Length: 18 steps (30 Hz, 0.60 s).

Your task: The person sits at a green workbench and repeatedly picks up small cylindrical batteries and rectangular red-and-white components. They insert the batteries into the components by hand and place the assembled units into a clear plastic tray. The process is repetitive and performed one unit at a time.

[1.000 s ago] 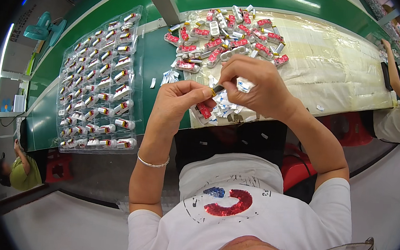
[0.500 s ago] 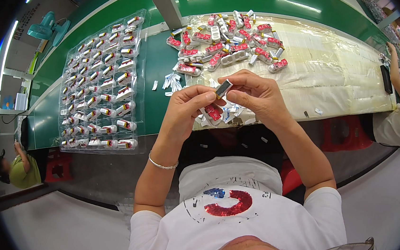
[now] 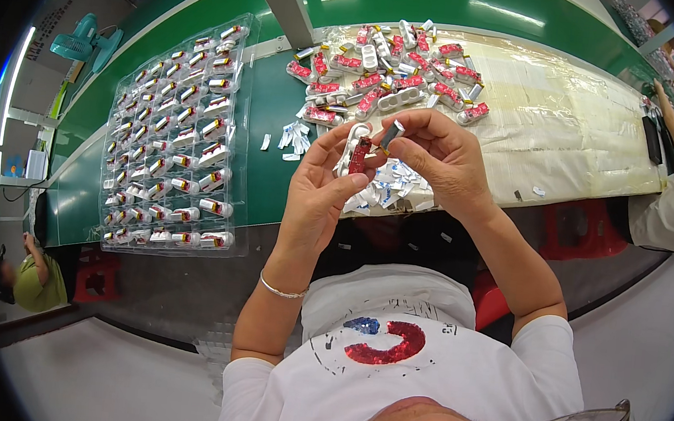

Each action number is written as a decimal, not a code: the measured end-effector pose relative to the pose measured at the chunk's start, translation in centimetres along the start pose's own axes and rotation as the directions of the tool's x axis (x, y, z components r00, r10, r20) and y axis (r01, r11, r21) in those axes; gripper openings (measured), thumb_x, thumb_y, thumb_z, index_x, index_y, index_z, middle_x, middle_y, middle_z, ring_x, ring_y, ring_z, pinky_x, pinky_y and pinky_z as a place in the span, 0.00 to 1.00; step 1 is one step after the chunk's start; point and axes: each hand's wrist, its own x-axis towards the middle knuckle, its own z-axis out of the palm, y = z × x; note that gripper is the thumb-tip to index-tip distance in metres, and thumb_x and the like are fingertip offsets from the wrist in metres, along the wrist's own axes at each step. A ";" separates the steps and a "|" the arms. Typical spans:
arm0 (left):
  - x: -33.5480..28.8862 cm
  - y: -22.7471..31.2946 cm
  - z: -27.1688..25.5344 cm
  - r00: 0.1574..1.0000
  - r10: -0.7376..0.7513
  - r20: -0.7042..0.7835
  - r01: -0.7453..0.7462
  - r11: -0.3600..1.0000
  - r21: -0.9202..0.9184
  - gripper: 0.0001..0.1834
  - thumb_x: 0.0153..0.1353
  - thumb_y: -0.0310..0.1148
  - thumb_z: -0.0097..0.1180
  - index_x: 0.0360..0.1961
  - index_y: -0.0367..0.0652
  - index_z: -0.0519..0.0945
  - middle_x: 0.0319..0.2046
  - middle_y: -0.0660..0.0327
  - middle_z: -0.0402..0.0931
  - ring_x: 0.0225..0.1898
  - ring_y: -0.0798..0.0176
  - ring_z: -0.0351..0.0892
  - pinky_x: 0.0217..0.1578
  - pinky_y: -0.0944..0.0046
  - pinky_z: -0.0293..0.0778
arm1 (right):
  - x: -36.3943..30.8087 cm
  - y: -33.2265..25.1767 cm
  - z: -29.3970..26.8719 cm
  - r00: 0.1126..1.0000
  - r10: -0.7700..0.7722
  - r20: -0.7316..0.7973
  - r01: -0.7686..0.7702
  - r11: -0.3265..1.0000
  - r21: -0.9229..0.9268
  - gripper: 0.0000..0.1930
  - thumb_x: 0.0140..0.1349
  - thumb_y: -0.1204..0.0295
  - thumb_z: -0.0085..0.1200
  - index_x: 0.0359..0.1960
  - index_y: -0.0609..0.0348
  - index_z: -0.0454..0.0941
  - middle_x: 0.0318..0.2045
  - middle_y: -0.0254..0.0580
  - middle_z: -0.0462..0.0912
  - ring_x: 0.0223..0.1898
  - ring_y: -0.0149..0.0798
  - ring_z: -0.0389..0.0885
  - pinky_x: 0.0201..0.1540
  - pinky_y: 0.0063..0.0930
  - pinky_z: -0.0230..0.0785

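Note:
My left hand (image 3: pixel 317 189) grips a slim white plastic housing (image 3: pixel 351 146) with a red circuit board (image 3: pixel 359 158) on it, held upright between thumb and fingers. Close beside it, my right hand (image 3: pixel 447 162) pinches a small dark grey battery cell (image 3: pixel 392 135) between thumb and forefinger. Whether a wire joins cell and board is too small to tell. Beyond my hands lies a loose pile of similar white housings (image 3: pixel 400 97) with red boards and silver cells. Under them, small white paper strips (image 3: pixel 394 185) with blue print are scattered near the table edge.
A clear plastic tray (image 3: pixel 241 166) full of similar assemblies lies left on the green table (image 3: pixel 262 192). Another small heap of paper strips (image 3: pixel 294 136) sits beside it. A metal post (image 3: pixel 281 1) rises behind. Yellowish sheeting (image 3: pixel 569 126) covers the right side. Other people sit at both ends.
My left hand has raised and turned the white housing so its red board faces up beside the cell. The right hand has shifted slightly right, still pinching the battery cell.

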 end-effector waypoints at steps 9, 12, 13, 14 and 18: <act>-0.7 0.2 -0.4 0.992 0.089 -0.085 -0.075 0.984 0.162 0.19 0.65 0.26 0.54 0.56 0.32 0.72 0.50 0.49 0.77 0.49 0.55 0.82 0.48 0.64 0.79 | 0.2 -0.8 -0.1 0.999 0.043 0.023 -0.040 0.994 -0.099 0.14 0.63 0.76 0.57 0.49 0.68 0.75 0.41 0.41 0.82 0.43 0.30 0.82 0.48 0.22 0.76; -0.6 0.1 -0.3 0.993 0.063 -0.096 -0.044 0.981 0.188 0.18 0.66 0.28 0.55 0.54 0.31 0.74 0.48 0.51 0.78 0.47 0.56 0.82 0.47 0.64 0.80 | 0.3 -1.1 0.1 0.999 0.041 0.019 -0.037 0.985 -0.167 0.14 0.63 0.76 0.58 0.49 0.68 0.76 0.41 0.40 0.82 0.42 0.29 0.82 0.48 0.22 0.76; -0.7 0.1 -0.4 0.994 0.050 -0.097 -0.031 0.982 0.185 0.18 0.65 0.28 0.56 0.54 0.32 0.74 0.48 0.51 0.78 0.48 0.56 0.82 0.47 0.64 0.80 | 0.3 -1.2 0.1 0.999 0.036 0.013 -0.032 0.979 -0.200 0.14 0.63 0.76 0.58 0.49 0.68 0.76 0.40 0.40 0.82 0.42 0.29 0.82 0.48 0.22 0.76; -0.7 0.2 -0.4 0.995 0.037 -0.097 -0.019 0.983 0.181 0.18 0.65 0.27 0.57 0.54 0.32 0.75 0.48 0.51 0.79 0.48 0.56 0.82 0.46 0.64 0.80 | 0.3 -1.3 0.2 0.999 0.031 0.008 -0.029 0.980 -0.197 0.14 0.62 0.76 0.58 0.48 0.68 0.76 0.40 0.40 0.82 0.42 0.29 0.82 0.47 0.22 0.76; -0.5 0.0 0.4 0.981 0.192 0.002 -0.186 0.947 0.261 0.18 0.61 0.23 0.59 0.53 0.33 0.75 0.47 0.54 0.79 0.49 0.62 0.80 0.47 0.65 0.80 | 0.4 -2.0 0.0 0.999 0.051 0.019 -0.046 0.977 -0.208 0.15 0.62 0.77 0.58 0.50 0.68 0.76 0.43 0.40 0.81 0.44 0.29 0.81 0.50 0.22 0.74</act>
